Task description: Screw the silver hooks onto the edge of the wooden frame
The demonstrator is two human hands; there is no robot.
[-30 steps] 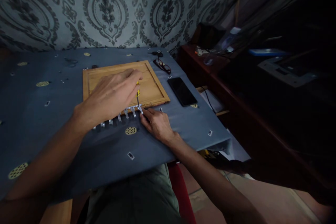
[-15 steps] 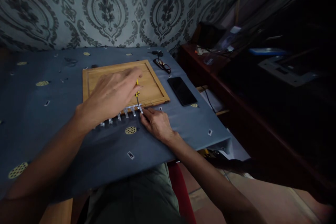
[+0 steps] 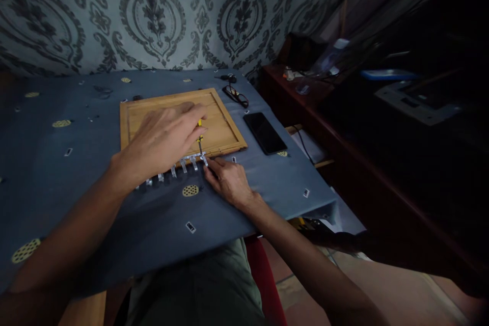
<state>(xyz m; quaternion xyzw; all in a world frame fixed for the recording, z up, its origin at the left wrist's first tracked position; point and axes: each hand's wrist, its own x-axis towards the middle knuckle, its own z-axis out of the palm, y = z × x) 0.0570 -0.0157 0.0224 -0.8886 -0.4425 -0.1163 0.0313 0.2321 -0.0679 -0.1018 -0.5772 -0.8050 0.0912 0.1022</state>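
In the head view, the left hand (image 3: 162,140) closes its fingers around one small screwdriver (image 3: 199,137) with a yellow handle and holds it upright, its tip down on the right end of one metal hook rack (image 3: 179,165). About six hooks can be counted on the rack, which lies along the near edge of one wooden board (image 3: 225,125). The right hand (image 3: 228,179) lies flat, and its fingertips press on the rack's right end. One black phone (image 3: 265,133) and one pair of glasses (image 3: 236,94) lie on the blue tablecloth (image 3: 57,183).
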